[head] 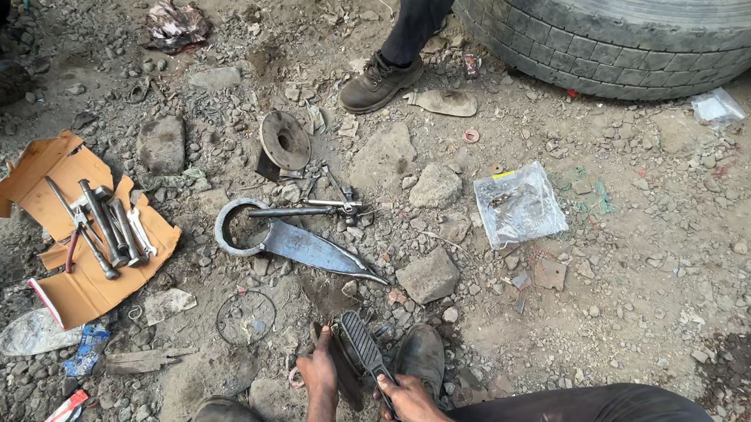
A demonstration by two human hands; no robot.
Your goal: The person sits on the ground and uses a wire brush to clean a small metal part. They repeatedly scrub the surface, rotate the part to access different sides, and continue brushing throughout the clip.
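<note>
My left hand [319, 370] grips a dark, greasy metal part [348, 383] held against the ground near my boots. My right hand [410, 404] is closed on the handle of a black file [363, 343], whose ridged blade lies across that part. Just ahead on the dirt rests a large flat ring-ended metal lever [291, 239] with a thin rod [302, 210] lying over it. A round metal disc [284, 140] stands tilted farther back.
Torn cardboard [80, 290] at the left carries several wrenches and sockets [103, 226]. Another person's boot [379, 82] stands by a big tyre [641, 11] at the top right. A clear plastic bag [518, 204], stones and litter scatter the gravel.
</note>
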